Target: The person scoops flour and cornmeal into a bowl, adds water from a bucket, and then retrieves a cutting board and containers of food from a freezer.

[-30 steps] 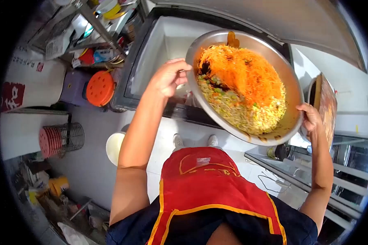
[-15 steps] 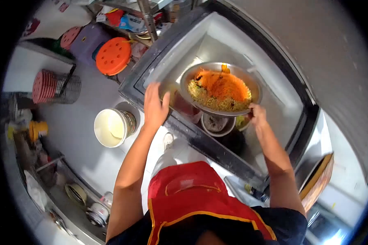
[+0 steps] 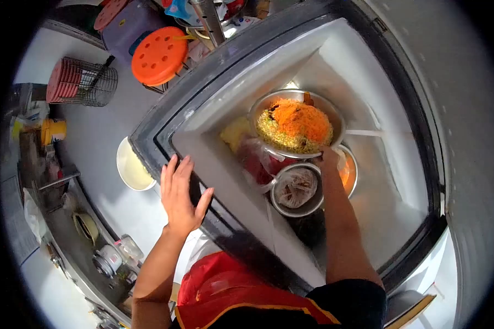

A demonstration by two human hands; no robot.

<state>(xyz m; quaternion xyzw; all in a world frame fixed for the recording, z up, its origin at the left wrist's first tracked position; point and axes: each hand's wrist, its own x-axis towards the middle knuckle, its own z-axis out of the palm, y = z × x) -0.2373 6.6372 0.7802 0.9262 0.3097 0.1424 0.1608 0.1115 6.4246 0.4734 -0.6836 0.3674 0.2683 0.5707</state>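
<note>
Head view, sole camera.

Your left hand (image 3: 182, 194) has come off the metal bowl (image 3: 256, 113). It now lies flat on the black rim of the chest freezer (image 3: 164, 118), with the fingers spread and holding nothing.

Your right hand (image 3: 328, 158) alone has the bowl, clasped on its near rim. The fingertips are hidden beneath it.

The bowl, heaped with shredded carrot and noodles, was up at the opening in both hands half a second ago. It now sits level, deep inside the freezer, over plastic bags (image 3: 258, 159) and just above a smaller bowl (image 3: 278, 206).

Whether it rests on them cannot be told.

Judgement: the lowering is nearly complete. One hand carries the load and the other braces.
</note>
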